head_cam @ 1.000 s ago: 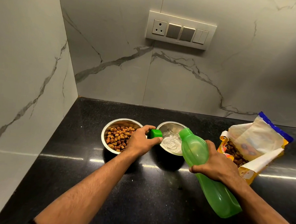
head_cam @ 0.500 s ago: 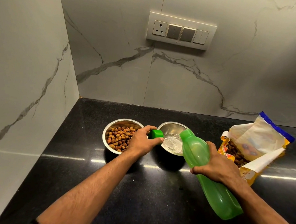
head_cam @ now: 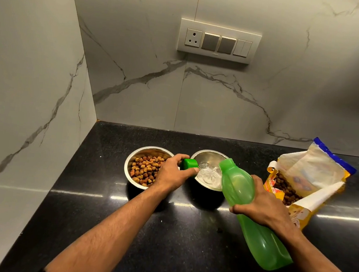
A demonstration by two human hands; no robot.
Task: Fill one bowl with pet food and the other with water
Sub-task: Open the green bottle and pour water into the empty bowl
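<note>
Two steel bowls stand side by side on the black counter. The left bowl (head_cam: 132, 159) holds brown kibble. The right bowl (head_cam: 209, 159) has water in its bottom. My right hand (head_cam: 262, 205) grips a green bottle (head_cam: 252, 216), tilted with its mouth over the right bowl, and a thin stream of water runs out. My left hand (head_cam: 173, 173) rests between the bowls, holding the green bottle cap (head_cam: 189, 164) against the right bowl's rim.
An open yellow and white pet food bag (head_cam: 309, 180) lies at the right, kibble showing inside. Marble walls close the left side and the back. A switch panel (head_cam: 218, 41) is on the back wall. A few crumbs lie on the counter (head_cam: 101, 194).
Water has kept pouring into the right bowl, and the splashing pool has calmed a little. Both hands and the bottle have hardly moved.
</note>
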